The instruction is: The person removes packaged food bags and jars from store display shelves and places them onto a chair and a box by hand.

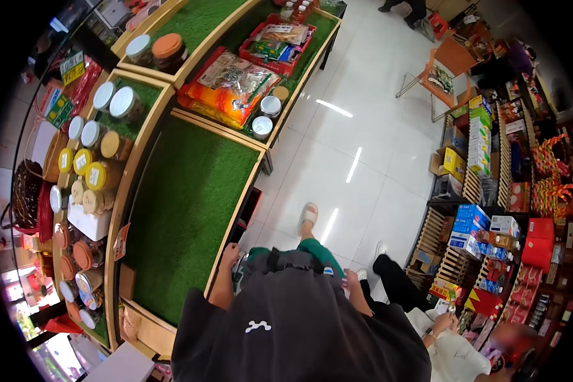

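Note:
My left hand hangs at my left side, close to the wooden edge of the display table with green turf; its fingers look curled, but whether they hold something is not clear. On my other side, my right hand hangs low beside my green shorts, small and partly hidden. Bagged goods and several lidded jars stand on the turf section ahead on the left.
Tiered jars line the far left. Shelves with boxes run along the right. Another person in a white top is close at lower right. An orange chair stands ahead on the tiled floor.

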`<action>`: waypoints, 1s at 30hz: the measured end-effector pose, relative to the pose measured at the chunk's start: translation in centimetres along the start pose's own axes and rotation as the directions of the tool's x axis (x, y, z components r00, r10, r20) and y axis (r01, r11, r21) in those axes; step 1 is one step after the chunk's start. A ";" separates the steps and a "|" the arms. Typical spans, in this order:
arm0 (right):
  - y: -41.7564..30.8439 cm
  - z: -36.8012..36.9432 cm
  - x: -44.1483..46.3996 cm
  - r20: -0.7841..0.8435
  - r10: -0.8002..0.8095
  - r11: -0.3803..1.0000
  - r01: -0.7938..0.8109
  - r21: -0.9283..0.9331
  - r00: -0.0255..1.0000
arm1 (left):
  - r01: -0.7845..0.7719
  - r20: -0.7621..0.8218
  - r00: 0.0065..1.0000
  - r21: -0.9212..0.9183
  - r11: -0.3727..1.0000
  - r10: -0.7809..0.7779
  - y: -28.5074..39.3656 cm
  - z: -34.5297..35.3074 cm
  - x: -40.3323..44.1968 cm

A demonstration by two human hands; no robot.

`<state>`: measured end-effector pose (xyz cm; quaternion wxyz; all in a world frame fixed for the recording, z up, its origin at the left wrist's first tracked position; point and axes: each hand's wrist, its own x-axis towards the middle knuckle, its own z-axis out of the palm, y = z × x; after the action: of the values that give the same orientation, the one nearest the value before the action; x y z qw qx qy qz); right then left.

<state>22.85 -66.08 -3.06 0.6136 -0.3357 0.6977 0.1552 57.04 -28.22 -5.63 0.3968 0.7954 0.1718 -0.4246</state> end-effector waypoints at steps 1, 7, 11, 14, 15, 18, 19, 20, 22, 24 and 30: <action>-1.7 0.0 -0.3 -0.035 -0.023 0.999 0.022 -0.034 0.999 | -0.033 0.001 0.999 0.021 0.999 0.033 1.9 1.1 0.1; -13.9 -2.6 4.4 0.087 -0.260 0.959 0.247 0.137 0.962 | -0.351 -0.012 0.935 0.129 0.927 0.355 14.7 7.4 2.5; -22.6 -2.7 3.4 0.025 -0.309 0.938 0.300 0.176 0.951 | -0.355 0.055 0.935 0.152 0.922 0.351 21.9 10.5 3.1; -26.3 -2.9 3.0 0.060 -0.378 0.913 0.362 0.186 0.924 | -0.340 0.060 0.940 0.131 0.931 0.335 23.8 11.9 6.0; -27.1 -2.9 3.4 0.070 -0.334 0.935 0.320 0.155 0.940 | -0.297 0.067 0.954 0.136 0.945 0.291 24.4 12.1 6.8; -29.3 -3.1 5.4 0.089 -0.194 0.980 0.188 0.071 0.977 | -0.282 0.027 0.959 0.170 0.944 0.281 25.2 12.1 9.4; -29.9 -3.6 6.3 0.095 -0.100 0.995 0.098 0.027 0.990 | -0.251 0.015 0.968 0.146 0.957 0.251 25.4 12.7 10.3; -30.7 -3.9 6.7 0.088 -0.081 0.997 0.081 0.009 0.993 | -0.210 0.011 0.978 0.110 0.972 0.210 26.2 12.8 10.4; -33.1 -4.5 6.5 0.077 -0.039 0.998 0.043 -0.046 0.996 | -0.082 -0.005 0.997 0.068 0.994 0.082 28.1 13.2 9.9; -36.9 -4.8 6.6 0.081 0.028 0.995 -0.020 -0.096 0.996 | 0.019 -0.006 1.000 -0.023 1.000 -0.019 28.2 14.1 11.0; -55.3 -5.3 5.2 0.057 -0.066 0.996 0.069 -0.063 0.996 | 0.369 0.060 0.925 -0.365 0.855 -0.374 31.4 17.8 12.8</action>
<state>55.22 -111.01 3.77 0.6260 -0.3746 0.6635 0.1661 74.05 -62.53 -6.55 0.4487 0.6608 0.4015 -0.4480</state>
